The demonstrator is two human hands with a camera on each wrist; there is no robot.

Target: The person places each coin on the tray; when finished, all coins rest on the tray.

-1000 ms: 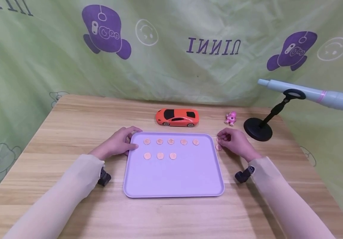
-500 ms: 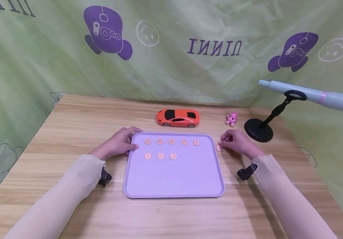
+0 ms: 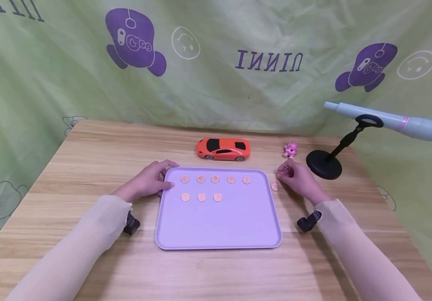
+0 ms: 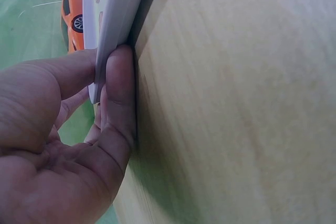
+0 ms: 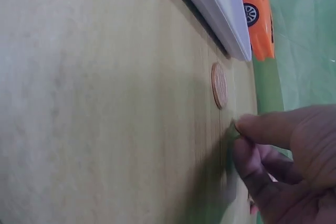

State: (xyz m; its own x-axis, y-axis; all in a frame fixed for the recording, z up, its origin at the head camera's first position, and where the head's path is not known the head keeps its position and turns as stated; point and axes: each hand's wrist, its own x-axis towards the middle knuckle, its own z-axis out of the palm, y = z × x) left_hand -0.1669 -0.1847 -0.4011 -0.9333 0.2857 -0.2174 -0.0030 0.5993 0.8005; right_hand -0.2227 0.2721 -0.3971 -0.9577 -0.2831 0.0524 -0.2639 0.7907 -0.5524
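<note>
A lilac tray (image 3: 219, 225) lies on the table, with copper coins in two rows, several in the back row and 3 in front. My left hand (image 3: 150, 179) grips its left edge; in the left wrist view the thumb lies over the rim and fingers (image 4: 121, 77) go under it. Beyond the tray's right edge, my right hand (image 3: 296, 177) pinches a small copper coin (image 5: 237, 134) between thumb and index finger, mostly hidden by the fingertips. Another copper coin (image 3: 274, 187) lies flat on the table between that hand and the tray.
Behind the tray stands an orange toy car (image 3: 223, 149). A small pink figurine (image 3: 290, 149) is just beyond my right hand. To its right, a black stand (image 3: 325, 164) holds a light blue microphone-shaped thing (image 3: 389, 119). A green printed cloth (image 3: 216, 92) hangs behind the table.
One of the two coins right of the tray has left the table and is between my right fingertips. That hand has shifted slightly right, away from the other coin. My left hand stays put.
</note>
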